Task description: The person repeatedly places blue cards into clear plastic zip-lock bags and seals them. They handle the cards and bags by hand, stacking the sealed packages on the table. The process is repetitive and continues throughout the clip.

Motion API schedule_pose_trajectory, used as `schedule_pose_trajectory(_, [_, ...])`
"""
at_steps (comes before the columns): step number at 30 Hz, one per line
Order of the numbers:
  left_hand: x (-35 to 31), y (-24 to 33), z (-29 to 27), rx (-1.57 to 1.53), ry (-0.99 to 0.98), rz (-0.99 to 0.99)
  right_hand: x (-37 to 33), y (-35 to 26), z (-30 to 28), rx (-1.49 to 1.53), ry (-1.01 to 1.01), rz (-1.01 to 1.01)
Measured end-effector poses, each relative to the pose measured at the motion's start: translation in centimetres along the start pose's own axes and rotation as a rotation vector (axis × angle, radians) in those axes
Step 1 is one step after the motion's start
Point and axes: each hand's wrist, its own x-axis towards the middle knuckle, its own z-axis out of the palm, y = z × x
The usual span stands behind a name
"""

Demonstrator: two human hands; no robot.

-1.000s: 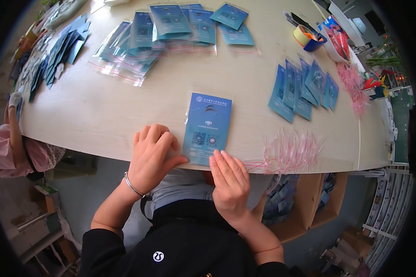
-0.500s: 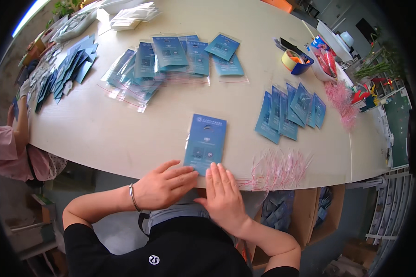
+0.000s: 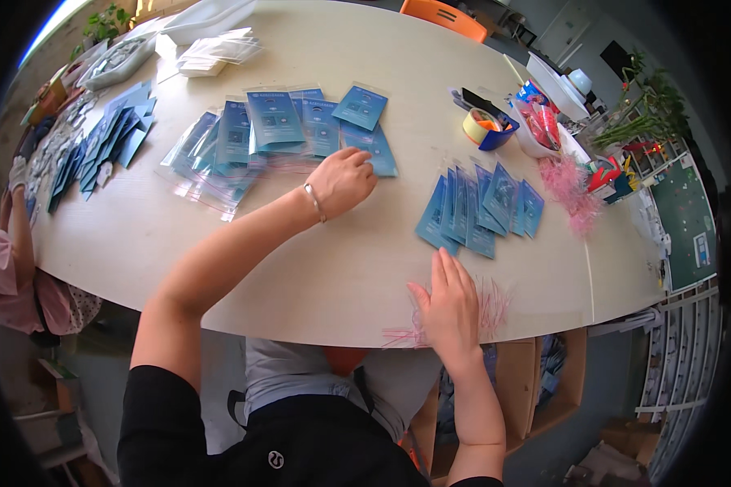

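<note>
My left hand [image 3: 343, 183] reaches across the table with its fingers bent together at a bagged blue card [image 3: 380, 152]. That card lies partly under another blue card [image 3: 360, 107]; the fingertips on it are partly hidden. My right hand [image 3: 452, 310] rests with fingers stretched out and thumb apart, holding nothing. Beneath it are clear plastic bags with pink edges [image 3: 494, 308] near the front edge. Just beyond its fingertips lies a fanned row of blue cards [image 3: 469, 213]. Left of my left hand is an overlapping pile of bagged blue cards [image 3: 234, 140].
More blue cards [image 3: 115, 136] and white sheets [image 3: 216, 53] lie at the far left, near another person's gloved hand [image 3: 18, 172]. Rolls of tape [image 3: 481, 123], a tub with red packets [image 3: 542, 126] and pink strands [image 3: 571, 195] stand right. Cardboard boxes [image 3: 516, 381] sit below the table.
The blue card in front of me has gone from its place. My left hand has moved forward to the bagged cards; my right hand has moved right over the clear bags. The view has shifted.
</note>
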Motion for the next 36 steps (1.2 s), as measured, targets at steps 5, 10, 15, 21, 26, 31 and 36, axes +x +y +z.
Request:
schedule_pose_trajectory(5, [-9.6, 5.4, -6.7, -0.17, 0.058, 0.089, -2.2, -3.4, -0.3, 0.282, 0.084, -0.169])
schedule_pose_trajectory(10, [-14.4, 9.7, -10.7, -0.249, 0.044, 0.045, -1.8, -5.4, 1.3, 0.529, 0.068, -0.134])
schedule_pose_trajectory(15, [-14.4, 10.2, -12.6, -0.408, -0.106, -0.04, -1.9, -5.9, 2.3, 0.574, -0.011, -0.109])
schedule_pose_trajectory(21, [-11.4, 8.4, -10.3, -0.472, -0.232, -0.053, -1.7, -5.7, 2.5, 0.309, -0.061, -0.199])
schedule_pose_trajectory(26, [-11.7, 8.6, -8.7, -0.398, -0.332, -0.12, -4.4, -6.9, 1.4, 0.396, -0.201, -0.332])
schedule_pose_trajectory(31, [-11.8, 8.4, -8.8, -0.402, -0.33, -0.117, -5.2, -6.4, 0.2, 0.614, -0.009, -0.113])
schedule_pose_trajectory(36, [-11.9, 8.7, -9.3, -0.398, -0.328, -0.105, -2.7, -6.3, 3.0, 0.575, 0.107, -0.023])
